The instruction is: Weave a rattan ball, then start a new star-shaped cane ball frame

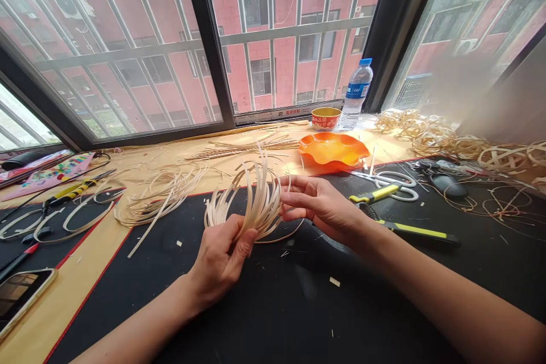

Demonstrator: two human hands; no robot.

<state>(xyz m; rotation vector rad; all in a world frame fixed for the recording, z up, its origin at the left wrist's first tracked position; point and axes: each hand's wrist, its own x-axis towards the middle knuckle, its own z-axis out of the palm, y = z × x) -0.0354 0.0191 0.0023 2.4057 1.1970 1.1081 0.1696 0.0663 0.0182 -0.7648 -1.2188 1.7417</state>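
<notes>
Head feed, my read from here: the bundle of pale flat cane strips point(247, 202) is held up in the air over the black cutting mat point(273, 307), its strips fanning out in loose arcs. The left hand point(219, 261) clenches the gathered lower ends, with the thumb pressed across them. The right hand point(319, 205) is open, its fingers point(298, 193) extended and lying against the side of the fan without closing on it.

Risks, as I judge them: that one clench carries the whole bundle, so any slackening could let strips slide free and spring apart. Too sharp a bend could split a strip along its grain, and thin ends could snag on one another.

The loose cane strips point(162, 196) lie just left of the bundle, so a dropped piece could tangle among them and be hard to sort. The yellow-handled pliers point(420, 233) sit just beside the right forearm, with the scissors point(394, 185) beyond — a careless sweep of that arm could knock them. The water bottle point(356, 94) stands on the sill above the cane, so a spill there could wet the strips.
</notes>
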